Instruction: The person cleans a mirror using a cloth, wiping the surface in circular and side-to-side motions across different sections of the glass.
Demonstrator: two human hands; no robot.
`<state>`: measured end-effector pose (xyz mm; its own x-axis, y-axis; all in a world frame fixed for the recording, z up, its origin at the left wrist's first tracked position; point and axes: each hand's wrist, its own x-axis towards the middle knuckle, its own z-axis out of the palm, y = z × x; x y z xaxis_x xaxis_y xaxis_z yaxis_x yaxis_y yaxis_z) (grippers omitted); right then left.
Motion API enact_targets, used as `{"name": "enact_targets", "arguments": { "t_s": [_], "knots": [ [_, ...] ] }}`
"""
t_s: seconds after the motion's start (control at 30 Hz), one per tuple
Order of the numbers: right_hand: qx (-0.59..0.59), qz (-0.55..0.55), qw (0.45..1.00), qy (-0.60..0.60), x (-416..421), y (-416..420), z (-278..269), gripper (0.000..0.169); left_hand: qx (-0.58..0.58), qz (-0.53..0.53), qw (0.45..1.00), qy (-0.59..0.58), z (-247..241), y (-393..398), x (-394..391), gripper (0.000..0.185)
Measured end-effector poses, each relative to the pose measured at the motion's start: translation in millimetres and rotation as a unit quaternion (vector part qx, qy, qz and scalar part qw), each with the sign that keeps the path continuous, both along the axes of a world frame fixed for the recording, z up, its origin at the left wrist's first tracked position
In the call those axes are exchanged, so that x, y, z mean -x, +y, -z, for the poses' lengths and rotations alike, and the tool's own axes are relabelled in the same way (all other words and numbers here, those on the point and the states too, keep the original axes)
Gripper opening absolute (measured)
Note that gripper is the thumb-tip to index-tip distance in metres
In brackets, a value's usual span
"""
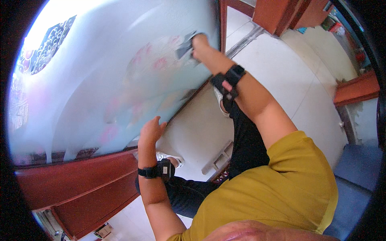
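A large glass pane (99, 69) with printed pink flowers and a cloudy, wet-looking surface fills the upper left. My right hand (200, 46), reaching out near the pane's far edge, is closed around a dark grey cloth (184, 49) that lies against the glass. The hand is slightly blurred. Closer to me, my left hand (153, 129) is raised by the pane's lower edge, its thumb apart and nothing visible in it. Whether it touches the glass I cannot tell. Some of its fingers are hidden.
Reddish-brown wooden framing (81, 177) runs below the glass, and an open door (274, 15) stands at the far side. A small stool (218, 159) is beside my legs on the pale tile floor (289, 78). A blue seat (349, 198) sits at right.
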<state>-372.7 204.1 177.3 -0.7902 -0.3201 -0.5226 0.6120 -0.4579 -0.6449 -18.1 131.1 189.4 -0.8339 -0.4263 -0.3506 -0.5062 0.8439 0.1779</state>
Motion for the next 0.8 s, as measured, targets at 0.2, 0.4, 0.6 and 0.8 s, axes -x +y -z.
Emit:
{"name": "enact_targets", "arguments": {
  "t_s": [0.2,0.4,0.6,0.8],
  "knots": [
    [-0.522,-0.008,0.791,0.319,-14.5,7.2,-33.1,0.028,-0.002,-0.011,1.0,-0.025,-13.5,2.9,1.6,0.043],
    [-0.345,0.062,0.618,0.704,-199.6,-17.6,-45.9,0.046,0.006,-0.014,0.999,-0.028,-11.4,0.3,-2.2,0.043],
    [-0.44,0.067,0.624,0.643,-129.9,-9.8,-60.2,0.051,0.003,-0.009,1.0,-0.009,-19.8,10.6,2.3,0.042],
    [-0.308,0.121,0.824,0.459,-10.0,-1.8,-23.6,0.039,0.024,-0.003,1.0,-0.005,-12.7,1.7,7.2,0.042]
  ]
}}
